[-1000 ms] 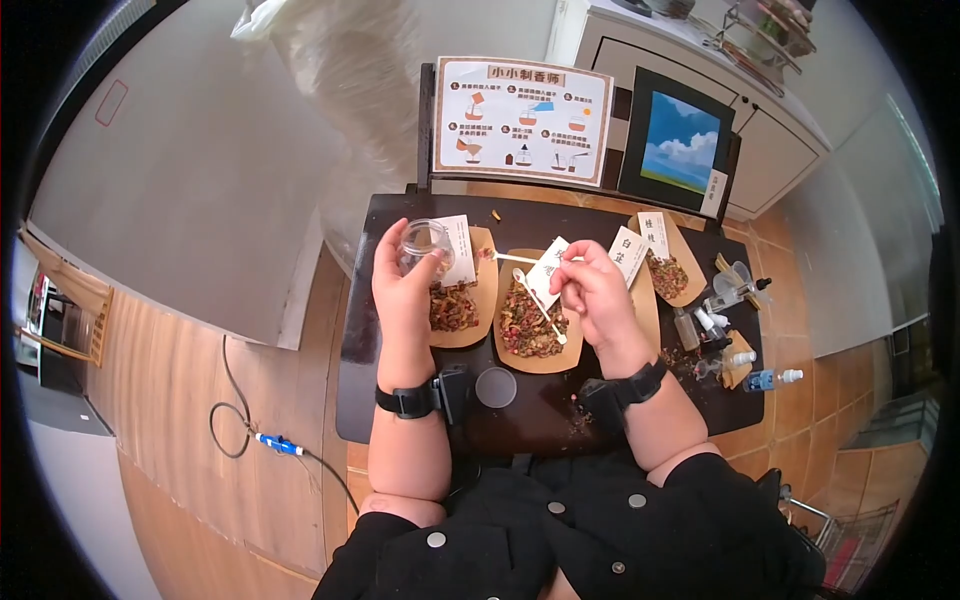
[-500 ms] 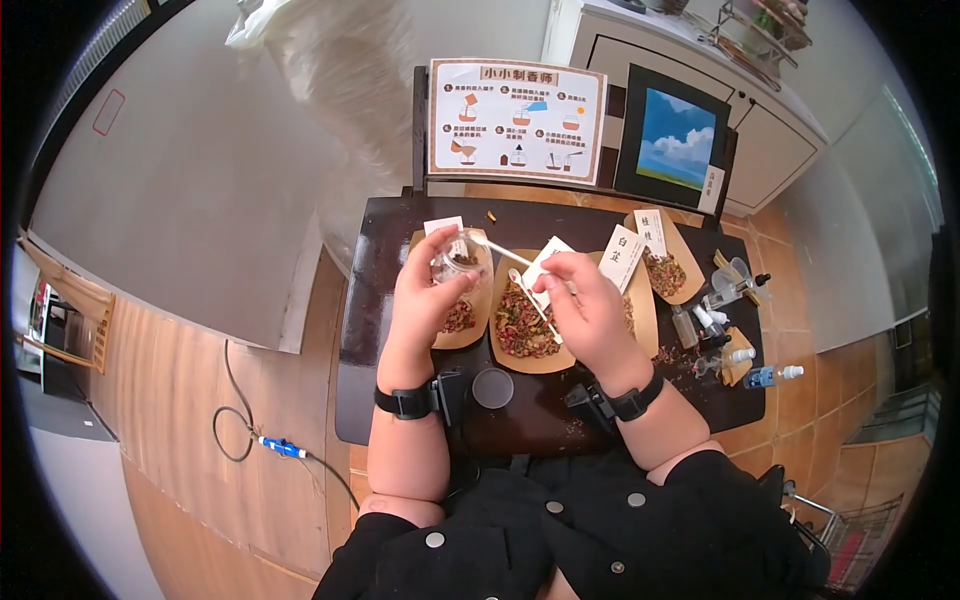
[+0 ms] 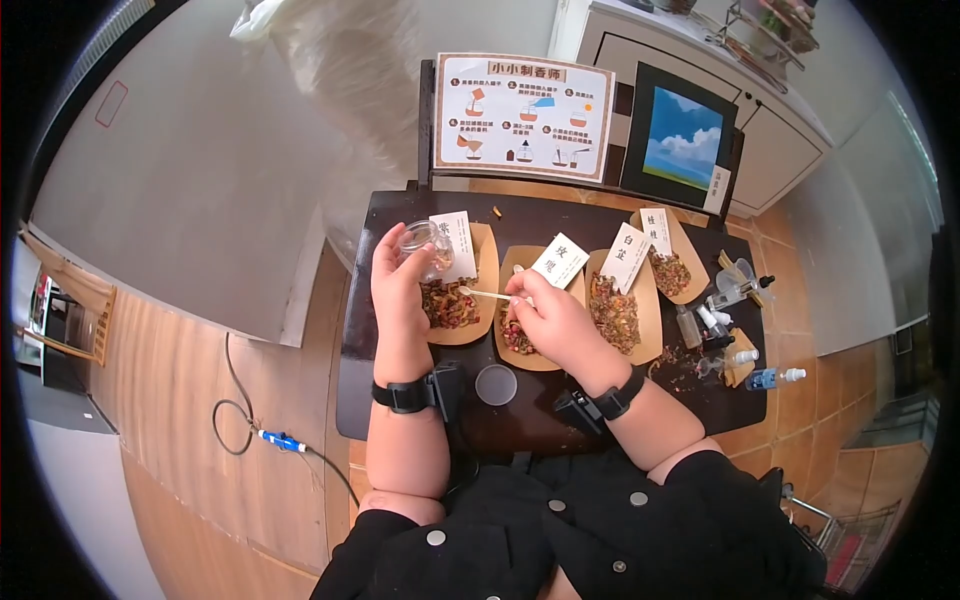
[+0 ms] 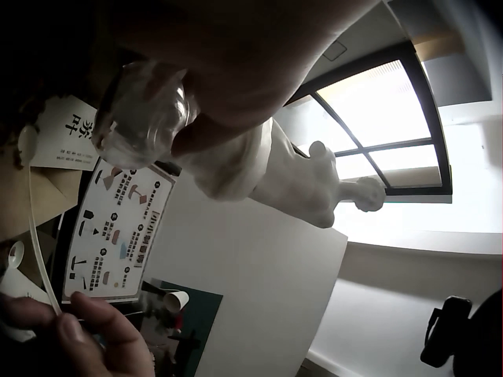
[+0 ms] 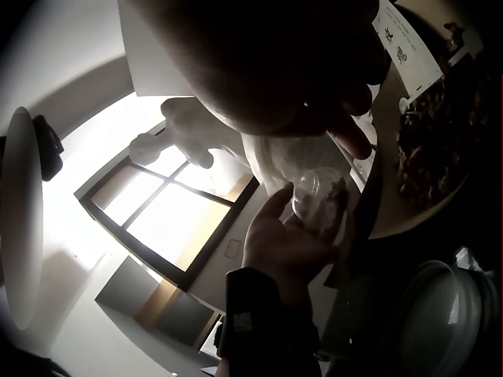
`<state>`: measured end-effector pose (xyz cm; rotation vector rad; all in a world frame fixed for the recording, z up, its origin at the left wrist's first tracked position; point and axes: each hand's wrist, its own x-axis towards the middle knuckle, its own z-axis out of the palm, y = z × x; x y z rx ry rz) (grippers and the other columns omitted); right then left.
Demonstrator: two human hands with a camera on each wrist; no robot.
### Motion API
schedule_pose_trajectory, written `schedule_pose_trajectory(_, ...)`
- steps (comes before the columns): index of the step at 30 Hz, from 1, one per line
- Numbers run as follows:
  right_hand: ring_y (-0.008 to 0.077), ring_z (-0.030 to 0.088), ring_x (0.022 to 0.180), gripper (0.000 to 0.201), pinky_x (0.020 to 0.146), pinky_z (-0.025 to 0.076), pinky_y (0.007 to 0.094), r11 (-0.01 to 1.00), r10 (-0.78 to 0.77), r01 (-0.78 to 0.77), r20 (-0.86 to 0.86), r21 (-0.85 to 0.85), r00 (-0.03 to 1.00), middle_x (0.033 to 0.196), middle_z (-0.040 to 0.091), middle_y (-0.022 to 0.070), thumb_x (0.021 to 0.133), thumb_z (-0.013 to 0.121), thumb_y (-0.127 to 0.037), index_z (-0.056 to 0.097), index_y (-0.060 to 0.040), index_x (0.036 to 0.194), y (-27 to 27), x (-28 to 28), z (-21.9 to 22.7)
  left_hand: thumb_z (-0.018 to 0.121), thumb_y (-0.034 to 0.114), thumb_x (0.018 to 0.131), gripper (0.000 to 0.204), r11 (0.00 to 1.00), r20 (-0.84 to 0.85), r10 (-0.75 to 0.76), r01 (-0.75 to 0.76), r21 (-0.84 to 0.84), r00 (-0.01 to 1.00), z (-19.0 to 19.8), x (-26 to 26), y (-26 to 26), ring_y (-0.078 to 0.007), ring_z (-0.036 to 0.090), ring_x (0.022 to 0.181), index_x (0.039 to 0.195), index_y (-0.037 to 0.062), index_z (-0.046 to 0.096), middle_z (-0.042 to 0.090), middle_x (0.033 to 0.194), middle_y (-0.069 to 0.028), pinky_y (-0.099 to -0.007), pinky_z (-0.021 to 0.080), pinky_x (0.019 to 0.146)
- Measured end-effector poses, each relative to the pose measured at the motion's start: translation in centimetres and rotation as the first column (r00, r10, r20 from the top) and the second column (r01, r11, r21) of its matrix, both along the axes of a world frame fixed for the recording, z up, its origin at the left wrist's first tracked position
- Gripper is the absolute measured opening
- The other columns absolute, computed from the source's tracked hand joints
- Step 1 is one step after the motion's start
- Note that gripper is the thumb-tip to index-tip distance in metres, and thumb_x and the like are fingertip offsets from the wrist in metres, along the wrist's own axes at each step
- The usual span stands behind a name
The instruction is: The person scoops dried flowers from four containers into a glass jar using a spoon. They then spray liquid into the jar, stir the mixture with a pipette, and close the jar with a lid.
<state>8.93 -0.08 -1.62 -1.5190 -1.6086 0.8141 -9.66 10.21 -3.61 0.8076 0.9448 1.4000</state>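
My left hand [image 3: 400, 295] grips a small clear jar [image 3: 425, 245] above the leftmost paper tray [image 3: 487, 255]. In the left wrist view the jar [image 4: 145, 114] looks see-through, with a few small bits inside. My right hand [image 3: 562, 322] pinches the handle of a thin white spoon [image 3: 485, 294]. Its bowl end reaches over the dried petals [image 3: 452, 306] in the leftmost tray, below the jar. My right wrist passes over the second tray [image 3: 530, 362] and hides part of its petals. A second white spoon [image 4: 16, 253] shows in the left wrist view.
A round clear lid [image 3: 496, 385] lies near the front of the dark table [image 3: 400, 410]. Two more trays of dried plants [image 3: 615, 318] stand to the right, with name cards. Several small bottles [image 3: 715, 320] crowd the right edge. An instruction sheet [image 3: 525, 115] stands behind.
Half a second ago the jar was further right, with the spoon's end at its mouth. Since then the jar has moved back left and the spoon has come down to the leftmost tray.
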Motion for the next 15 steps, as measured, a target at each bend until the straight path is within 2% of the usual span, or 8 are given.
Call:
schedule_pose_trajectory(2, 0.0348, 0.065, 0.076, 0.015, 0.070, 0.050, 0.0428, 0.996, 0.033, -0.035, -0.030, -0.078, 0.999, 0.084, 0.065, 0.0177, 0.098, 0.049, -0.013, 0.053, -0.0031, 0.108, 0.2, 0.0, -0.4, 0.069, 0.000, 0.085, 0.058, 1.000, 0.003, -0.017, 0.017, -0.006, 1.000, 0.1, 0.1, -0.1, -0.0190, 0.060, 0.107, 0.138, -0.0037, 0.046, 0.057, 0.127, -0.0147, -0.0314, 0.051, 0.091)
schedule_pose_trajectory(3, 0.0348, 0.065, 0.076, 0.015, 0.070, 0.050, 0.0428, 0.996, 0.031, -0.033, -0.030, -0.078, 0.999, 0.084, 0.065, 0.0177, 0.098, 0.049, -0.013, 0.053, -0.0031, 0.108, 0.3, 0.0, -0.4, 0.069, 0.000, 0.085, 0.058, 1.000, 0.007, -0.020, 0.020, -0.003, 1.000, 0.1, 0.2, -0.1, -0.0193, 0.060, 0.108, 0.138, -0.0040, 0.046, 0.058, 0.126, -0.0146, -0.0313, 0.051, 0.091)
schedule_pose_trajectory(5, 0.0171, 0.065, 0.080, 0.012, 0.073, 0.051, 0.0312, 0.978, 0.049, -0.067, -0.095, -0.199, 0.994, 0.091, 0.068, 0.0085, 0.100, 0.050, -0.010, 0.054, -0.0032, 0.110, 0.4, 0.1, -0.4, 0.069, -0.001, 0.085, 0.058, 1.000, 0.010, -0.024, 0.024, -0.003, 1.000, 0.0, 0.2, -0.2, -0.0195, 0.060, 0.108, 0.138, -0.0044, 0.046, 0.059, 0.125, -0.0146, -0.0311, 0.051, 0.091)
schedule_pose_trajectory(6, 0.0171, 0.065, 0.080, 0.012, 0.073, 0.051, 0.0312, 0.978, 0.049, -0.067, -0.095, -0.200, 0.994, 0.091, 0.068, 0.0085, 0.100, 0.050, -0.010, 0.054, -0.0032, 0.110, 0.4, 0.1, -0.3, 0.068, -0.001, 0.086, 0.058, 0.999, 0.025, -0.034, 0.034, 0.001, 0.999, 0.1, 0.3, -0.2, -0.0196, 0.061, 0.108, 0.138, -0.0046, 0.045, 0.059, 0.124, -0.0145, -0.0308, 0.052, 0.090)
schedule_pose_trajectory(8, 0.0134, 0.064, 0.075, 0.011, 0.066, 0.051, 0.0284, 0.950, 0.036, -0.100, -0.213, -0.296, 0.976, 0.089, 0.069, 0.0071, 0.100, 0.050, -0.010, 0.054, -0.0032, 0.107, 0.5, -0.1, -0.2, 0.068, -0.001, 0.086, 0.057, 0.999, 0.040, -0.043, 0.043, 0.002, 0.998, 0.3, 0.2, -0.3, -0.0197, 0.061, 0.108, 0.138, -0.0047, 0.045, 0.060, 0.123, -0.0145, -0.0304, 0.052, 0.090)
schedule_pose_trajectory(11, 0.0095, 0.061, 0.069, 0.010, 0.059, 0.048, 0.0251, 0.936, 0.016, -0.125, -0.312, -0.330, 0.950, 0.086, 0.069, 0.0062, 0.100, 0.051, -0.010, 0.054, -0.0041, 0.107, 0.8, -0.1, -1.0, 0.067, -0.002, 0.086, 0.057, 0.999, 0.062, -0.051, 0.051, 0.008, 0.997, 0.4, 0.3, -0.4, -0.0193, 0.062, 0.108, 0.138, -0.0048, 0.045, 0.061, 0.122, -0.0145, -0.0301, 0.052, 0.089)
schedule_pose_trajectory(15, 0.0066, 0.054, 0.059, 0.009, 0.052, 0.043, 0.0226, 0.946, 0.042, -0.143, -0.325, -0.291, 0.945, 0.085, 0.070, 0.0081, 0.099, 0.052, -0.008, 0.054, -0.0044, 0.107, 1.2, 0.1, -2.0, 0.067, -0.003, 0.086, 0.057, 0.998, 0.067, -0.056, 0.056, 0.013, 0.996, 0.4, 0.7, -0.6, -0.0181, 0.063, 0.105, 0.138, -0.0050, 0.045, 0.063, 0.120, -0.0139, -0.0297, 0.052, 0.088)
